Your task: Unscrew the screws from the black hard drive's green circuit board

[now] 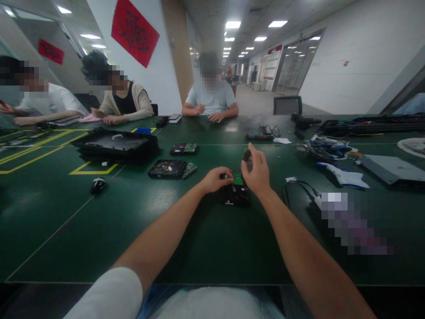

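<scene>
- the left hand sits at the centre of the frame, its grip curled and pressed on the upper left edge of a black hard drive that lies flat on the dark green tabletop.
- the drive carries a small green circuit board on its top, between the 2 hands.
- the right hand is just right of the left one, raised above the drive; its grip pinches a dark screwdriver handle between thumb and fingertips, held roughly upright over the board. the tip is hidden, so whether it touches the board cannot be told.
- left of centre, 2 more drives lie on the tabletop: an opened one nearer, another behind it.
- further left sits a stack of flat black trays, with a black mouse below it, near yellow floor-style tape lines.
- right of centre, a black cable loops near the right forearm; a white and blue glove and a grey flat box lie toward the right edge.
- 3 other people sit along the far side in the upper left and upper centre, their hands resting on the tabletop.
</scene>
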Available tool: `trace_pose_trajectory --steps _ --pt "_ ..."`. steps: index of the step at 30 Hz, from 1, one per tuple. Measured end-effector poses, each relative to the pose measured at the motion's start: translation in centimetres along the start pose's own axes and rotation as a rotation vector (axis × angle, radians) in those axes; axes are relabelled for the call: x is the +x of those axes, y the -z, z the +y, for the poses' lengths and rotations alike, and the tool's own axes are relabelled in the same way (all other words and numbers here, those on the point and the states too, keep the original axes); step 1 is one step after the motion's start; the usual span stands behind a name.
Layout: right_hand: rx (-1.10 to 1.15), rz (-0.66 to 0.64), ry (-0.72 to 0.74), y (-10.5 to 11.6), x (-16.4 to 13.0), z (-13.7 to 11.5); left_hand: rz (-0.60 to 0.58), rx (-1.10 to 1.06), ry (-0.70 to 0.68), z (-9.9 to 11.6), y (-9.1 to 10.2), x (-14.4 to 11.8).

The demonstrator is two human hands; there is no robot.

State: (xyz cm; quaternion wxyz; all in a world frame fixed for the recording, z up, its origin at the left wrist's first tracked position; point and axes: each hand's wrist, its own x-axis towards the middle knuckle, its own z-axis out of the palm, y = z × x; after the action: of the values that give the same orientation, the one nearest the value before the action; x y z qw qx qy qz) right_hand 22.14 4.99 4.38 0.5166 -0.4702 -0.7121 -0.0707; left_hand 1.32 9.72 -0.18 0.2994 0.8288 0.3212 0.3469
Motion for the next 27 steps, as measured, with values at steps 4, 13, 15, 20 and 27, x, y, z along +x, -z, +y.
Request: trace_pose_trajectory --steps 4,13,15,20,27 --pt "-0.010 0.001 -0.016 0.06 0.02 -0.13 0.004 -0.004 0.001 0.01 -0.01 0.01" --pt "0.010 0.006 -0.019 0.01 -0.01 -0.16 -0.002 0.007 -0.010 0.27 0.15 -0.07" --pt "0.011 0.011 -0.027 0.04 0.02 -0.19 0.000 0.005 -0.005 0.27 0.15 -0.05" --pt "0.026 0.014 -0.025 0.06 -0.01 -0.19 -0.006 0.005 0.006 0.27 0.20 -0.07" --pt "0.032 -0.003 -0.016 0.06 -0.01 -0.06 0.000 0.001 -0.020 0.29 0.16 -0.05"
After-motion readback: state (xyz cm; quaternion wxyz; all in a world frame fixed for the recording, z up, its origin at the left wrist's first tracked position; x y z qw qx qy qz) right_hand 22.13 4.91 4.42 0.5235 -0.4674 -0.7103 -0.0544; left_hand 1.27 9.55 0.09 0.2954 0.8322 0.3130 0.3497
